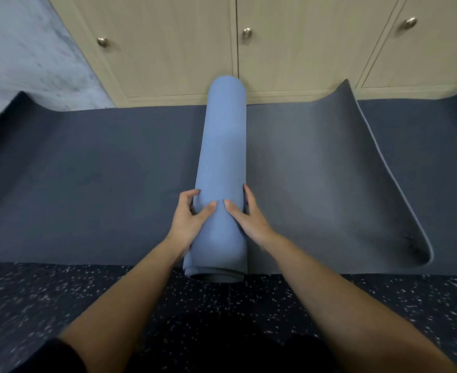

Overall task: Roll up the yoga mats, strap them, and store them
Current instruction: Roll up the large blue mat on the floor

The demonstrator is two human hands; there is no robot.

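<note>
A dark speckled floor (33, 305) runs up to a row of pale wooden cupboards (168, 49) with round metal knobs, and a bare concrete wall (20, 49) shows at the far left. A grey mat (87, 184) lies unrolled along the foot of the cupboards, with both ends curling up off the floor.

The blue mat (223, 146) is fully rolled and lies across the grey one. Its far end reaches the base of the cupboards, though I cannot tell whether it touches them. Its near end overhangs the grey mat's front edge.

Both hands are clamped on this roll near its near end. The left hand (192, 219) curls round the left side and the right hand (246, 216) round the right side. The thumbs lie on top, close together but not touching.

The step looks like firming up the roll before strapping it. No strap is in view.

- **Keep it tight:** The layers at the near end look a little loose, so squeeze and give a small extra turn towards the outer edge to take up the slack.
- **Guard the flap:** One hand should stay pressed over the loose flap while the other reaches for a strap, or the foam will likely spring open.
- **Shift the grip before lifting:** Both hands are near one end, so the far end would probably sag or swing. Sliding one hand towards the middle should steady it.

The grey mat is not yet rolled.
</note>
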